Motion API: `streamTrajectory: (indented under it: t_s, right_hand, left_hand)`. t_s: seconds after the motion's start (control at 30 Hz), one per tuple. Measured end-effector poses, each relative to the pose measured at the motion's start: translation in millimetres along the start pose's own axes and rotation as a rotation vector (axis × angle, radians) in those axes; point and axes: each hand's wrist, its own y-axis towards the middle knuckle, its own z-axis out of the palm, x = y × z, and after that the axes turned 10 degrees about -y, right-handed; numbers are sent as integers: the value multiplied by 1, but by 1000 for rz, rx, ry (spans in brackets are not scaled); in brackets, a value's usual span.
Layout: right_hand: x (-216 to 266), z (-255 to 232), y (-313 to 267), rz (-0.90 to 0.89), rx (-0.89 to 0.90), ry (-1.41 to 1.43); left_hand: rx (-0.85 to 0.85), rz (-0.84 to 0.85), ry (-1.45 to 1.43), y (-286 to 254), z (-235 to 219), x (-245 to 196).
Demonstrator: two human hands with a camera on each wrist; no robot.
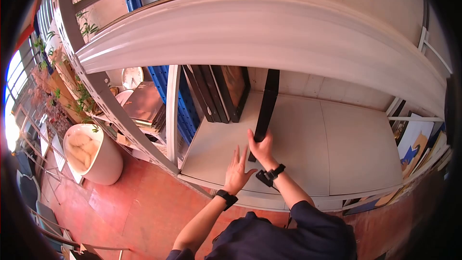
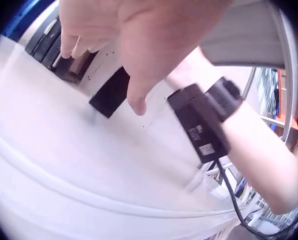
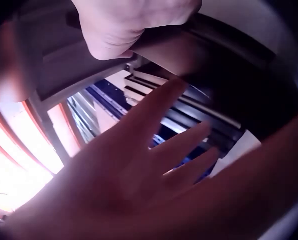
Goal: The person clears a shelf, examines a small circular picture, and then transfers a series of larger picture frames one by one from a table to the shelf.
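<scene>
Head view | black frame (image 1: 266, 108) upright, slim, edge-on | right hand (image 1: 261, 147) grips it

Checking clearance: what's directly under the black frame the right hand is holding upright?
The black frame stands on edge on the bare white shelf. The right hand covers its lower end, so the contact point itself is hidden.

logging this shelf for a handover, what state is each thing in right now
black frame: upright on edge on the shelf, apart from the stack, held at its lower end
right hand: fingers curled round the black frame
left hand: fingers spread straight, holding nothing, beside the frame
stack of frames: on edge, leaning left at the back
shelf: white, bare on its right part
</scene>
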Motion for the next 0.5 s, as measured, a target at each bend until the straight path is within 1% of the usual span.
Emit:
streamTrajectory:
  t_s: [0.03, 0.1, 0.13, 0.17, 0.23, 0.27, 0.3, 0.33, 0.4, 0.43, 0.47, 0.5]
  right_hand:
    - [-16, 5, 12, -36, -9, 13]
    - [-34, 13, 37, 22, 52, 7]
    - [-40, 21, 50, -45, -5, 22]
    - [-41, 27, 63, -54, -1, 32]
    - [-41, 36, 83, -168, -35, 32]
    - [-55, 47, 94, -178, -34, -9]
    - [-48, 49, 100, -168, -32, 30]
    - [-48, 55, 107, -194, -49, 33]
    - [-57, 71, 119, -220, -60, 45]
    - [-65, 78, 125, -298, -155, -29]
    - [-70, 82, 129, -375, -250, -104]
    - [-71, 83, 132, -375, -244, -97]
  left_hand:
    - [-32, 2, -26, -1, -7, 1]
    - [-74, 4, -41, -6, -19, 12]
    - [-99, 9, -9, -15, -22, 21]
    - [-123, 14, 23, -24, -25, 29]
    - [-135, -19, 3, -46, -37, 34]
    - [-150, -71, -2, -59, -42, 39]
    - [-166, -124, -9, -72, -47, 41]
    - [-199, -158, -24, -86, -53, 41]
    - [-286, -208, -29, -113, -69, 33]
    - [-327, -224, 13, -133, -73, 39]
    - [-382, -278, -38, -149, -80, 36]
    - [-416, -338, -18, -167, -85, 34]
